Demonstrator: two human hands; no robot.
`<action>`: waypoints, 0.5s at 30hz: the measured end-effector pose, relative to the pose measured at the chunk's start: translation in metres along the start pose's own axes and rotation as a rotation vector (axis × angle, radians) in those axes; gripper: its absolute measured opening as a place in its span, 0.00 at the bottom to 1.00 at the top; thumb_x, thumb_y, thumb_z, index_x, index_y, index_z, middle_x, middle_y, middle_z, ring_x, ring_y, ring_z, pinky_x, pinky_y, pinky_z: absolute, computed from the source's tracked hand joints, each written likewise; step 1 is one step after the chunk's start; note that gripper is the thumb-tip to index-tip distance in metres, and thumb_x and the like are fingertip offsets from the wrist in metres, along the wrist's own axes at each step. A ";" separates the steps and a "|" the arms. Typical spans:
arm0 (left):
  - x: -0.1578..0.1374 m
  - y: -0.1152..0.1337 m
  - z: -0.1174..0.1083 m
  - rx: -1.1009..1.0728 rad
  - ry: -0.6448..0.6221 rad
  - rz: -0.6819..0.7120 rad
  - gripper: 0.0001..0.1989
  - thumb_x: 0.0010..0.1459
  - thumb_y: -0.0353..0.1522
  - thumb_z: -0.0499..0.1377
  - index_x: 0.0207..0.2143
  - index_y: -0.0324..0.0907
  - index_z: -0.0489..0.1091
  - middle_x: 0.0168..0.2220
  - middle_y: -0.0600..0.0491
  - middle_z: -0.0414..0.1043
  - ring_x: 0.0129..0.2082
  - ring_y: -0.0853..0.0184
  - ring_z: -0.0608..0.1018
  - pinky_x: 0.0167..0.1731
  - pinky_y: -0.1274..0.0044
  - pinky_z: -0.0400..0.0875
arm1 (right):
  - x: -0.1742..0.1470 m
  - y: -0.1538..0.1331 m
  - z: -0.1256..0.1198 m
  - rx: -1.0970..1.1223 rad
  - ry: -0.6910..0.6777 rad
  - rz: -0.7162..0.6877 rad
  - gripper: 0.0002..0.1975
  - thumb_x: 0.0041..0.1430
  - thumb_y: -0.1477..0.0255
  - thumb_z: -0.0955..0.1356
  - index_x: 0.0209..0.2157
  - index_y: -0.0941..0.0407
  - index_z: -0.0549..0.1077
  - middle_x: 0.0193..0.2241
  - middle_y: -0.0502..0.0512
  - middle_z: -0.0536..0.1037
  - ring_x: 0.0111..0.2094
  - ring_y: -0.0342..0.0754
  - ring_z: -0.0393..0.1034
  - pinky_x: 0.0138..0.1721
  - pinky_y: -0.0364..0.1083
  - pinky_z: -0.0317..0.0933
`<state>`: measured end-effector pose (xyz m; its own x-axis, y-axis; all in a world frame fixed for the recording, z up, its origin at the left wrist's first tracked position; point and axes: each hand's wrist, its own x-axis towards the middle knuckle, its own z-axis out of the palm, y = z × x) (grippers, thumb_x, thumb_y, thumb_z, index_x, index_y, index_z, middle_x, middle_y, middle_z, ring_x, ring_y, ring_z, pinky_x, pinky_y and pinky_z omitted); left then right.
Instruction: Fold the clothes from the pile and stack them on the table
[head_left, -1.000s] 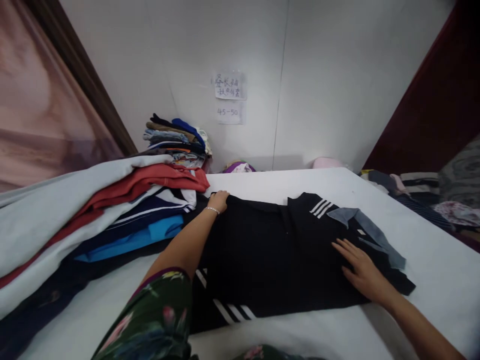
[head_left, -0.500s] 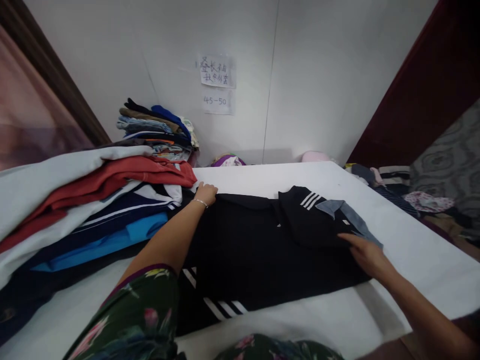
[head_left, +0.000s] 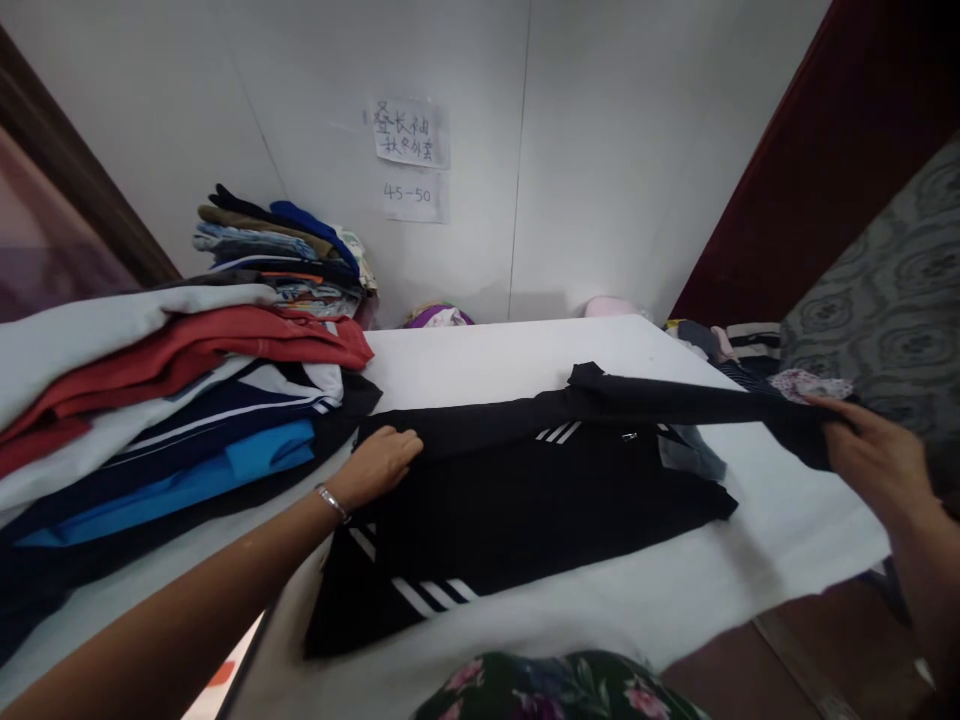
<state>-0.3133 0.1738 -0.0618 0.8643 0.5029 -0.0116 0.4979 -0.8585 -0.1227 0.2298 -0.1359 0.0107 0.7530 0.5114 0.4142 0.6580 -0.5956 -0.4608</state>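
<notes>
A black long-sleeved top (head_left: 525, 520) with white stripes lies spread on the white table (head_left: 480, 365). Its far side is folded over toward me. My left hand (head_left: 379, 465) is closed on the folded edge at the left end. Out to the right, my right hand (head_left: 874, 450) grips the end of a sleeve (head_left: 690, 400), which is stretched taut above the table's right side. A grey-blue piece of cloth (head_left: 694, 452) shows at the top's right end, partly under the black fabric.
At the left lies a heap of clothes, with a red garment (head_left: 247, 340) and a bright blue one (head_left: 262, 455). Behind it stands a folded stack (head_left: 277, 240) against the wall. More clothes (head_left: 750, 345) lie beyond the table's right edge. Paper notes (head_left: 411, 135) hang on the wall.
My right hand has pulled the sleeve out to the right and up, straightening it. My left hand has come nearer along the left end, and the far side now lies folded over.
</notes>
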 end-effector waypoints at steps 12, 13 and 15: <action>-0.027 0.022 0.021 -0.156 -0.072 -0.080 0.11 0.51 0.22 0.51 0.36 0.43 0.65 0.39 0.51 0.70 0.35 0.65 0.74 0.37 0.73 0.64 | -0.025 0.037 0.026 -0.072 -0.541 -0.044 0.18 0.42 0.82 0.64 0.31 0.51 0.81 0.34 0.59 0.81 0.35 0.53 0.76 0.39 0.48 0.65; -0.026 0.023 0.021 -0.179 -0.073 -0.091 0.11 0.51 0.22 0.51 0.36 0.44 0.65 0.38 0.52 0.70 0.35 0.65 0.74 0.37 0.73 0.65 | -0.023 0.030 0.032 -0.010 -0.595 -0.087 0.20 0.42 0.82 0.65 0.34 0.50 0.81 0.41 0.57 0.80 0.43 0.53 0.74 0.45 0.47 0.64; -0.025 0.024 0.019 -0.220 -0.059 -0.112 0.11 0.50 0.23 0.51 0.35 0.44 0.66 0.38 0.52 0.70 0.37 0.65 0.74 0.38 0.73 0.65 | -0.018 0.003 0.048 0.140 -0.620 -0.188 0.21 0.46 0.77 0.67 0.43 0.48 0.78 0.52 0.53 0.74 0.54 0.53 0.67 0.55 0.49 0.60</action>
<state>-0.3242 0.1425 -0.0837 0.8003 0.5956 -0.0690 0.5996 -0.7950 0.0920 0.2186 -0.1170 -0.0360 0.4642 0.8856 -0.0121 0.7427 -0.3967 -0.5395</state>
